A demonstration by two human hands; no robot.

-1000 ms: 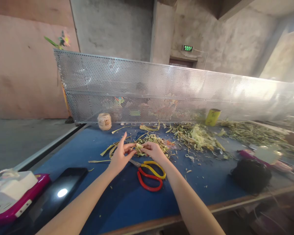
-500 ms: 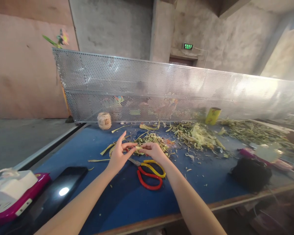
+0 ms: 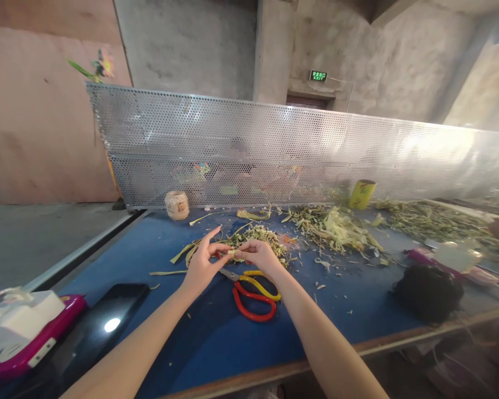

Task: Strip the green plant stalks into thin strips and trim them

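My left hand (image 3: 203,261) and my right hand (image 3: 260,256) meet above the blue table (image 3: 183,343), both pinching a small pale green leaf piece (image 3: 233,252) between thumbs and fingertips. The left index finger sticks up and outward. Directly below the hands lie scissors (image 3: 253,293) with red and yellow handles. A heap of leaf strips and scraps (image 3: 258,238) lies just behind my hands.
A perforated metal screen (image 3: 274,155) walls off the table's far side. A twine ball (image 3: 177,205), a yellow-green tube (image 3: 361,194), more scraps (image 3: 336,227), a black bundle (image 3: 428,291), a dark phone (image 3: 100,327) and a pink-and-white device (image 3: 20,332) sit around.
My hands stay together on the leaf piece; the left fingers have shifted slightly, and the view has tilted a little.
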